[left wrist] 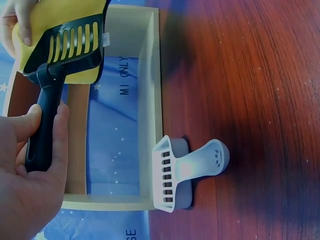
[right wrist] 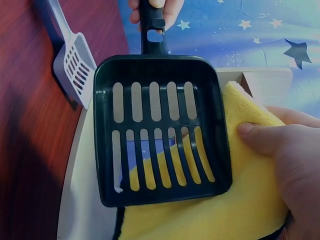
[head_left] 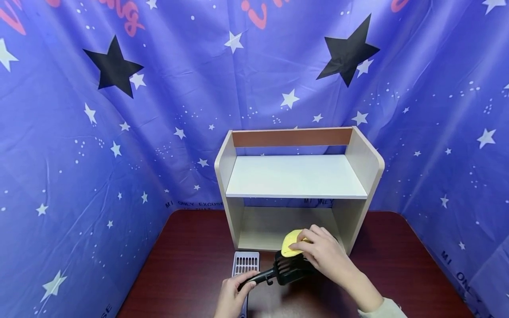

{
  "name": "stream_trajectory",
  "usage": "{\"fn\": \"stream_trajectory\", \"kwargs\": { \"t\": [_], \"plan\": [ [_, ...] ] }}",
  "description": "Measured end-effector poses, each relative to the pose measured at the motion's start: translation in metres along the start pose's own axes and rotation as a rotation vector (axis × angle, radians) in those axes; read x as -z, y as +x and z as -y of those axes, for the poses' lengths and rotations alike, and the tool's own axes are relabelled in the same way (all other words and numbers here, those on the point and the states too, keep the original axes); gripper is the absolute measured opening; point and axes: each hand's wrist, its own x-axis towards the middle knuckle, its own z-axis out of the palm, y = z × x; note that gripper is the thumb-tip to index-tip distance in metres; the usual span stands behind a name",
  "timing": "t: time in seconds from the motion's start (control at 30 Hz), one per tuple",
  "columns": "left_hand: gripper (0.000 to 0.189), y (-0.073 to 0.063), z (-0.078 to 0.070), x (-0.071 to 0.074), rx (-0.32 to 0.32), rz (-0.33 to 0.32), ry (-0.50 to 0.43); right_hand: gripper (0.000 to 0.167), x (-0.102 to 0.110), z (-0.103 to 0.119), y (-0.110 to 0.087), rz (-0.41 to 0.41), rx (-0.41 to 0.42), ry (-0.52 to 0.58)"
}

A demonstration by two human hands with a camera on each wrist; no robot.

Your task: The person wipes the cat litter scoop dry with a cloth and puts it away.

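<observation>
My left hand (head_left: 232, 295) grips the handle of a black slotted litter scoop (right wrist: 158, 125), held up in front of the shelf. The right hand (head_left: 328, 256) pinches a yellow cloth (head_left: 290, 243) with a dark edge between thumb and fingers. In the right wrist view the cloth lies against the back and side of the scoop's head, and yellow shows through the lower slots. A second litter scoop, pale grey-white (left wrist: 197, 165), lies on the table near the shelf's front left, its far end partly behind my left hand in the head view.
A two-tier shelf unit (head_left: 296, 176) with a white upper board stands at the back of the dark red wooden table (head_left: 183, 256). Behind and beside the table hangs a blue curtain (head_left: 179, 88) with stars.
</observation>
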Motion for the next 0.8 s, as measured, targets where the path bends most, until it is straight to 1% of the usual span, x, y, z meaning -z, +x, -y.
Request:
{"fn": "stream_trajectory", "kwargs": {
  "t": [0.03, 0.1, 0.23, 0.37, 0.47, 0.57, 0.8],
  "plan": [
    [0.019, 0.0, 0.0, 0.0, -0.023, -0.011, 0.012, 0.031, 0.0, -0.001, -0.001, 0.004, -0.001, -0.001],
    [0.019, 0.0, 0.0, -0.001, -0.047, -0.028, 0.022, 0.028, 0.001, -0.002, -0.002, 0.011, -0.005, -0.003],
    [0.021, -0.001, 0.002, -0.001, -0.064, -0.051, 0.026, 0.023, 0.004, -0.006, -0.006, 0.021, -0.015, 0.0],
    [0.023, -0.001, 0.002, 0.0, -0.074, -0.07, 0.007, 0.031, 0.006, -0.011, -0.01, 0.012, -0.025, 0.008],
    [0.023, -0.001, 0.003, 0.001, -0.1, -0.092, 0.011, 0.037, 0.007, -0.015, -0.014, -0.004, -0.043, 0.017],
    [0.024, 0.0, 0.005, 0.002, -0.129, -0.112, 0.04, 0.035, 0.009, -0.017, -0.018, -0.011, -0.071, 0.033],
    [0.025, 0.0, 0.007, 0.006, -0.144, -0.123, 0.085, 0.036, 0.011, -0.02, -0.027, -0.052, -0.121, 0.07]
  ]
}}
